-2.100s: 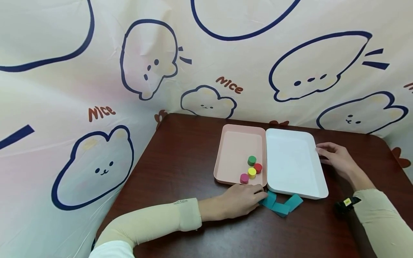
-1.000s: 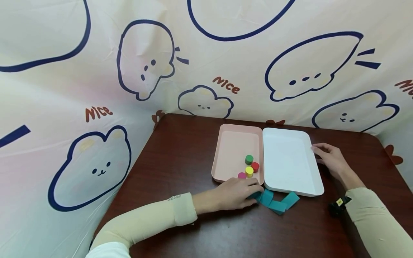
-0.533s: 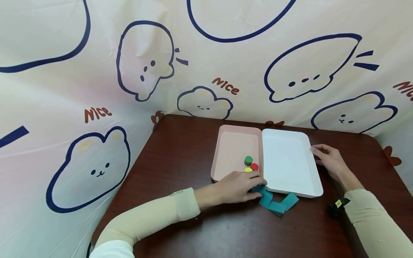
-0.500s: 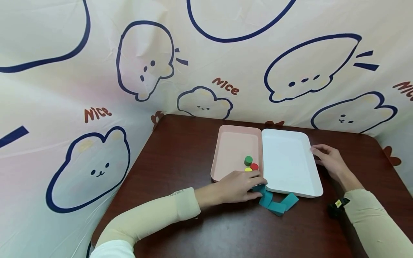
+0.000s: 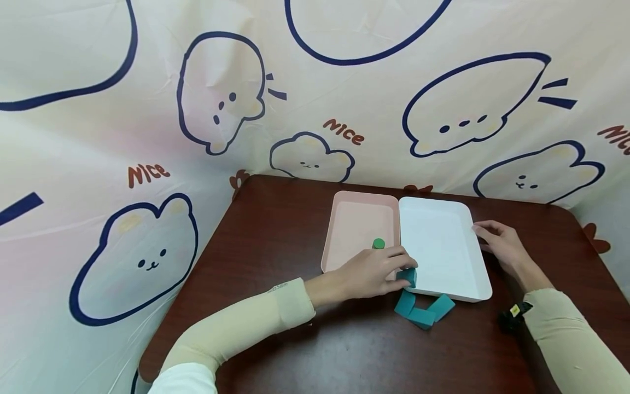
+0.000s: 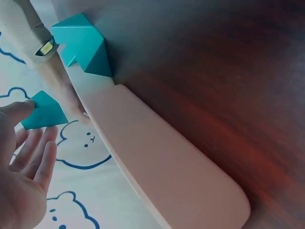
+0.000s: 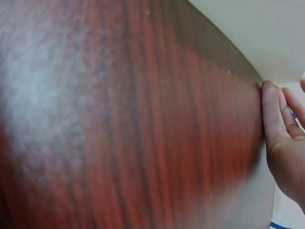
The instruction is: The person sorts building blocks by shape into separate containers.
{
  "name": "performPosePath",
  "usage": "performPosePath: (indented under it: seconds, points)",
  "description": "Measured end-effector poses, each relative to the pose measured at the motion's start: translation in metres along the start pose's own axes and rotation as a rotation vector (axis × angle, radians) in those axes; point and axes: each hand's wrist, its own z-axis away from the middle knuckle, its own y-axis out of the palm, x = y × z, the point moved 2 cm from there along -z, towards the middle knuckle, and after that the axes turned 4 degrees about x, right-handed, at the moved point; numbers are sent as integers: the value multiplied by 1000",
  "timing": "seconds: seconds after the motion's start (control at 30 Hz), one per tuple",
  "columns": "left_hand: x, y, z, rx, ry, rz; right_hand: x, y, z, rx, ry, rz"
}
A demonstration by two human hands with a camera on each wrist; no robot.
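My left hand (image 5: 370, 274) pinches a teal wedge-like block (image 5: 409, 278) between thumb and fingers. It is above the near edges of the pink tray (image 5: 356, 219) and the white tray (image 5: 438, 241), where the two meet. In the left wrist view the same block (image 6: 45, 112) shows a slanted side, held clear of the trays. At the right side of the white tray, my right hand (image 5: 507, 247) touches the wall with its fingertips, fingers mostly straight. Several more teal blocks (image 5: 422, 316) lie together on the table just in front of the trays.
A green cylinder (image 5: 378, 243) stands in the pink tray; my left hand hides the other coloured cylinders there. The trays sit side by side on a dark brown table (image 5: 275, 235). A patterned curtain (image 5: 315, 87) hangs behind and to the left.
My left hand has lifted a teal block off the row on the table and carried it up and right toward the white tray. The right hand stays at the white tray's side.
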Motion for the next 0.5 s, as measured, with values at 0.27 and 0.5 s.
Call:
performPosePath:
  seconds: [0.27,0.5]
  points:
    - [2,1,-13,-16,17,3,-1,0,1,1,5,-6]
    - [7,4,-26,16,-35,28,-2,0,-1,2,11,-12]
